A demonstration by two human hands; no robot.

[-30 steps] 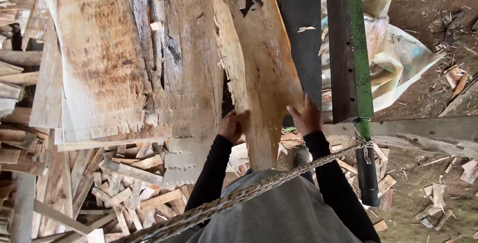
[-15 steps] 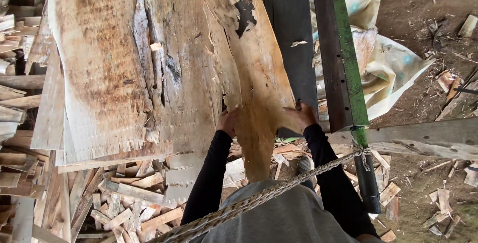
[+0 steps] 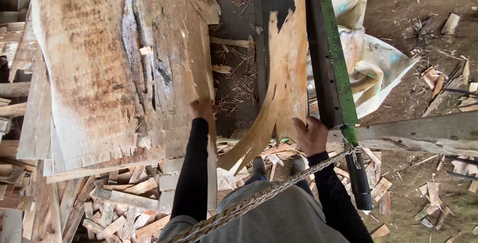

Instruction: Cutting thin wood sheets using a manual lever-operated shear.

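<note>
Left hand [image 3: 201, 108] pinches the right edge of the wide veneer sheet [image 3: 114, 69] at 10 o'clock; right hand [image 3: 311, 134] has its grip clamped on the torn veneer strip [image 3: 286, 89] at 1 o'clock, beside the green rail [image 3: 336, 54]. Best peeled evenly along the grain, pulled low and steady to avoid further splintering.

Rough, splintery wood sheet [image 3: 114, 69]; torn veneer strip [image 3: 284, 89]; matt green metal beam [image 3: 336, 59].
</note>
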